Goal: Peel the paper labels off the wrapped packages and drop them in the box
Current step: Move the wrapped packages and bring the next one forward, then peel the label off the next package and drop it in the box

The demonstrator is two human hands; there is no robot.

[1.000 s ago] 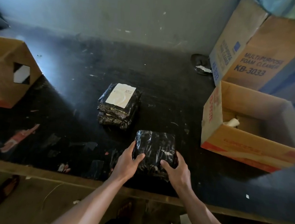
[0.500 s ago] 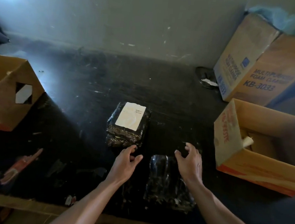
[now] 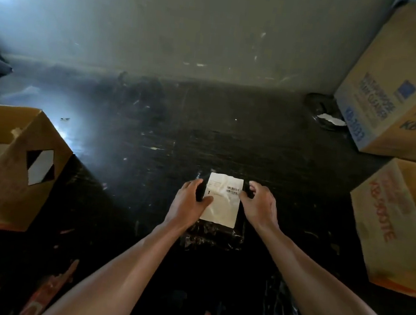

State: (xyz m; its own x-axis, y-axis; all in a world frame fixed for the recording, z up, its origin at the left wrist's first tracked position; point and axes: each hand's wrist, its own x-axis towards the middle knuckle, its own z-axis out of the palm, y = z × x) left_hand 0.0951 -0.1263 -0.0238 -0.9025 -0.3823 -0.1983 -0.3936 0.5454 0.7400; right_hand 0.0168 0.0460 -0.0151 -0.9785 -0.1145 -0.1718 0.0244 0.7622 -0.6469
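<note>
Head view: the wrapped package [image 3: 215, 234] lies on the dark bench [image 3: 204, 131], its white label [image 3: 222, 207] facing up. Your left hand [image 3: 187, 204] grips the package's left edge, thumb on the label. Your right hand [image 3: 257, 204] curls at the package's right edge; whether it grasps cannot be told. The red-printed box [image 3: 375, 228] stands well right of the package.

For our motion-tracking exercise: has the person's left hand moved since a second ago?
Yes. Judged against the labelled package, which lay ahead of it, the left hand has moved forward and now holds it, thumb on the paper label.
</note>
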